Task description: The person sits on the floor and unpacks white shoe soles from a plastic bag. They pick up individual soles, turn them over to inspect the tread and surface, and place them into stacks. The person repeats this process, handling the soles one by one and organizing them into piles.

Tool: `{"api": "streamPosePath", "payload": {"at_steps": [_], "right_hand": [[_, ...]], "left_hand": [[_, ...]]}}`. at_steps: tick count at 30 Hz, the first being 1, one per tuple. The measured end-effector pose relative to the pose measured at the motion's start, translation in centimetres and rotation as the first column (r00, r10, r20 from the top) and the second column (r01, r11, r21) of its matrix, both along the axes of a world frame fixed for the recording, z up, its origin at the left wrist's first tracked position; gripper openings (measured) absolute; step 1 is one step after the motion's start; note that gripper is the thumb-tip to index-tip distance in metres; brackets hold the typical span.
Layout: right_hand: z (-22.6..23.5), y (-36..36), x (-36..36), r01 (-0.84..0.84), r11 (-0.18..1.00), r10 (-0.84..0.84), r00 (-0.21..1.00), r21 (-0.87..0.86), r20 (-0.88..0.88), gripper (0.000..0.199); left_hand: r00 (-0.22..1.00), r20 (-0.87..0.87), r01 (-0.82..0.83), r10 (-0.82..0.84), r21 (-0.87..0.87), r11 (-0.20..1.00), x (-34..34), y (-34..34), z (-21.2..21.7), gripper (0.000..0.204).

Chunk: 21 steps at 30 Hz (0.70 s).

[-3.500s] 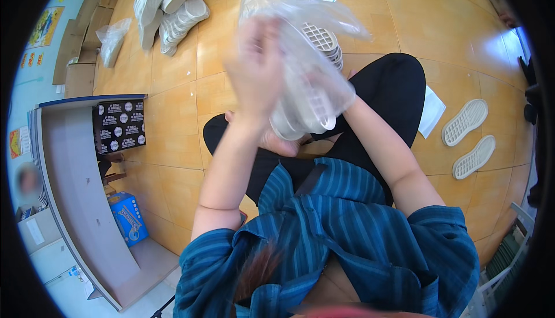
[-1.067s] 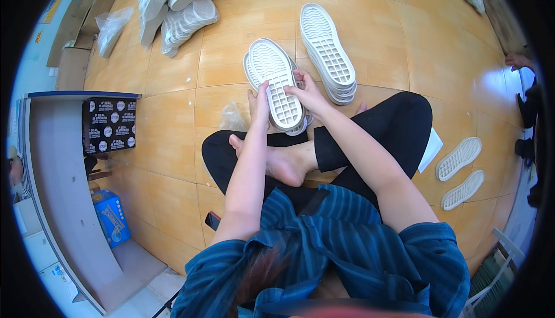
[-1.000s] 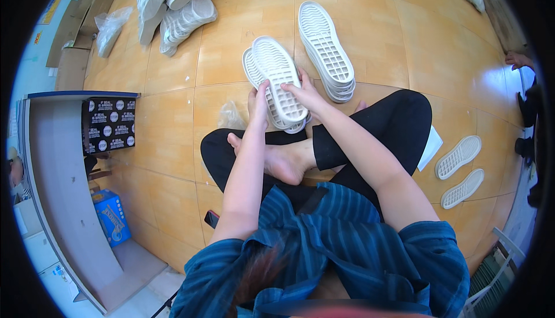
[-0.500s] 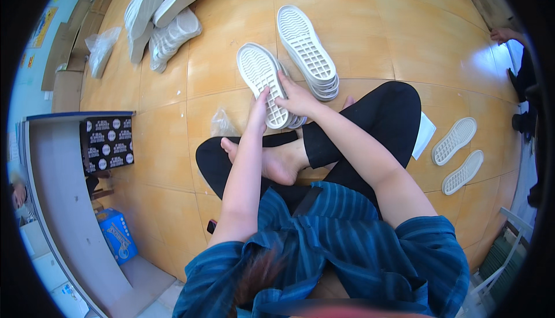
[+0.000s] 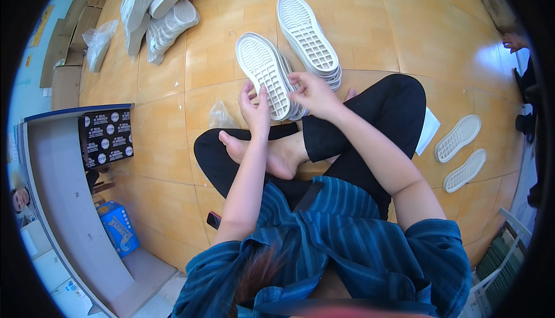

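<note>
A white shoe sole with a grid-and-wave pattern tops a stack of similar soles in front of my crossed legs. At its near left edge is my left hand, open, its fingers loosely bent and the thumb over the sole's edge. My right hand hovers by the stack's right side with fingers bent and apart, gripping nothing that I can see. Just beyond it stands a second stack of white soles, partly covered by that hand.
Bagged white soles are piled at the far left. Two single soles and a white sheet lie to the right. A clear plastic bag rests by my left knee. Left stand a shelf unit and a blue box.
Both hands have loosened from the near stack's top sole; the right has drawn off to its right side. The near soles now sit evenly stacked.
</note>
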State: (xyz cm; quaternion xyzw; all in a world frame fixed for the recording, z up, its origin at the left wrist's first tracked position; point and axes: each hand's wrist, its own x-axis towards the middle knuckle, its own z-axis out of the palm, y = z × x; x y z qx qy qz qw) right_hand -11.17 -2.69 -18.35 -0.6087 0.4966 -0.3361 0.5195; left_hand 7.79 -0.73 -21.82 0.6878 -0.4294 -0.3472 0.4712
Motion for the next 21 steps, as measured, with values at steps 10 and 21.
{"api": "streamPosePath", "payload": {"at_steps": [10,21], "right_hand": [[-2.5,2.1,2.3,-0.164,0.947,0.134,0.983,-0.274,-0.126,0.044],[3.8,6.7,2.7,-0.105,0.994,0.103,0.934,-0.011,0.342,0.081]], "left_hand": [[0.991,-0.106,-0.047,0.082,0.299,0.953,-0.2,0.7,0.6,0.086],[0.746,-0.664,0.11,0.05,0.197,0.974,0.2,5.9,8.3,0.053]]}}
